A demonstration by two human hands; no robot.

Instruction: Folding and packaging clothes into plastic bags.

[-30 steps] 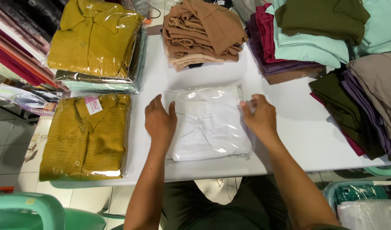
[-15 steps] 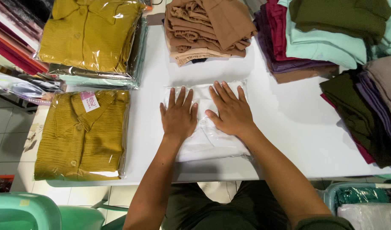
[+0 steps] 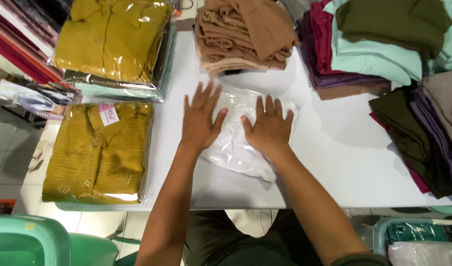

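A white folded garment sealed in a clear, crinkled plastic bag (image 3: 238, 143) lies flat on the white bench (image 3: 344, 162), near its front edge, slightly skewed. Its middle is covered; glossy wrinkled plastic shows around the edges.

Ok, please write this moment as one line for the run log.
left hand: flat on white garment in clear bag | right hand: flat on same bag | bag: on white table | mustard shirts: bagged, at left
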